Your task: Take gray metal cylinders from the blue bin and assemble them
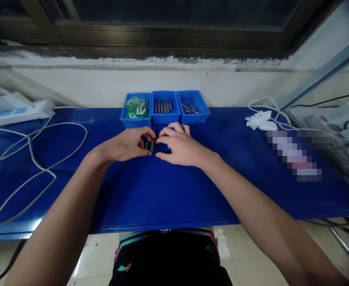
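Small dark cylindrical pieces [152, 145] sit close together at the middle of the blue table. My left hand [126, 143] is curled around them from the left, thumb in front and fingers behind, gripping them. On their other side is my right hand [182, 146], with its thumb and fingers apart and curved. Its index fingertip comes right up to the pieces; whether it touches them I cannot tell. Nothing shows in its grasp. Part of the pieces is hidden by my left fingers.
Behind my hands stand three blue bins: one with silvery parts in a green bag [137, 108], one with a row of dark cylinders [162, 106], one with small metal pins [189, 107]. White cables [33, 149] and a power strip [22, 113] lie left; crumpled tissue [258, 119] lies right.
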A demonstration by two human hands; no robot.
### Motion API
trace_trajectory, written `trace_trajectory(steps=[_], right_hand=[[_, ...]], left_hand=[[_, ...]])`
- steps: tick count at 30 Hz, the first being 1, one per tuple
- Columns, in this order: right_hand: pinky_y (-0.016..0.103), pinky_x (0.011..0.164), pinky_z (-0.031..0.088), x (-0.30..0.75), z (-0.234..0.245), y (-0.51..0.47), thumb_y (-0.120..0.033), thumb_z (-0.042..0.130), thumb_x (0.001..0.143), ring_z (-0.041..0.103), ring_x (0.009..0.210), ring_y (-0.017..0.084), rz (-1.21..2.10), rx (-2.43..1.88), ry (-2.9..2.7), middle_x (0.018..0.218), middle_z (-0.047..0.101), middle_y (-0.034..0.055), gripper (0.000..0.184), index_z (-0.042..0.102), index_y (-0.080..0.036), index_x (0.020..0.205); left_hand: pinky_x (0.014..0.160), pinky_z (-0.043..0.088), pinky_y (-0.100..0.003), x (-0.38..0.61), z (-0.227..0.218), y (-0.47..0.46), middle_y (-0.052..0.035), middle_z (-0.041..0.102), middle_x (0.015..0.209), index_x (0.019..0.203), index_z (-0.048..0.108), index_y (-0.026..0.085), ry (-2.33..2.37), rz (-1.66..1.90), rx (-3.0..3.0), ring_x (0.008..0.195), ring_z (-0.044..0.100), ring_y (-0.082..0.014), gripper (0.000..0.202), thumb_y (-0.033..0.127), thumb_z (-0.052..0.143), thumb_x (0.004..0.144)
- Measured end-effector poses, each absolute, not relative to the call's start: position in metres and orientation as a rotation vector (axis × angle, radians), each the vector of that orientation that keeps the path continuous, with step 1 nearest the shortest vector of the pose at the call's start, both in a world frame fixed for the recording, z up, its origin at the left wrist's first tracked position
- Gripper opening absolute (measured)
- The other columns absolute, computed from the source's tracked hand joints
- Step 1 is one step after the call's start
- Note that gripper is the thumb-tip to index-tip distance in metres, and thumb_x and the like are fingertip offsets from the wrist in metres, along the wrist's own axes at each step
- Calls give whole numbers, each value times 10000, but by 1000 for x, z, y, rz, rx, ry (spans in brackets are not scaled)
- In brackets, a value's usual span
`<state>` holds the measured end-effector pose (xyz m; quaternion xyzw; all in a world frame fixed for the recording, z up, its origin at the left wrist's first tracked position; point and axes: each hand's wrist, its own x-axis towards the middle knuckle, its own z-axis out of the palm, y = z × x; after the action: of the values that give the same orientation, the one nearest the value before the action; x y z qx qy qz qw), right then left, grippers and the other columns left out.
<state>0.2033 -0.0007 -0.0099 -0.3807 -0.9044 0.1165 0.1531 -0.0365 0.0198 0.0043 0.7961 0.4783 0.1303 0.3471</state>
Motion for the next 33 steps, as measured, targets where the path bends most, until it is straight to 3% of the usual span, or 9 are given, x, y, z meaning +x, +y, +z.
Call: trace_trajectory(steps=[7,12,17,27,33], right_hand=[[539,1048,327,198,-12,0,-338,708,1000,510,1345,344,327,-1150,-2515,1281,771,49,158,776,-243,1106],[546,1054,316,198,-15,1,-385,718,992,519,1339,335,334,-1175,-2447,1338,768,32,241,737,-265,1201],[581,1103,291,196,-18,-1,-424,682,1011,512,1371,343,312,-1174,-2475,1385,729,70,341,707,-252,1304],[604,1179,212,191,-19,-2,-390,648,1033,555,1366,324,296,-1171,-2462,1428,734,57,273,718,-246,1254],[593,1174,189,191,-19,-3,-368,638,1053,572,1336,323,316,-1157,-2467,1397,756,66,287,726,-240,1294]], left_hand=[[653,519,-269,-35,1,22,-12,793,877,1159,726,250,1233,385,2010,737,743,-201,436,262,784,727],[700,542,-266,-38,5,22,-20,812,965,1222,740,229,1258,406,1980,803,758,-202,494,151,802,738],[709,530,-268,-36,8,18,-1,805,894,1214,754,190,1288,459,1976,791,734,-191,499,50,851,745],[753,524,-293,-33,6,18,0,790,931,1241,722,179,1264,425,2027,826,730,-194,477,77,805,782],[819,539,-318,-32,12,20,-23,793,1035,1348,671,193,1273,252,2100,904,740,-204,530,237,776,830]])
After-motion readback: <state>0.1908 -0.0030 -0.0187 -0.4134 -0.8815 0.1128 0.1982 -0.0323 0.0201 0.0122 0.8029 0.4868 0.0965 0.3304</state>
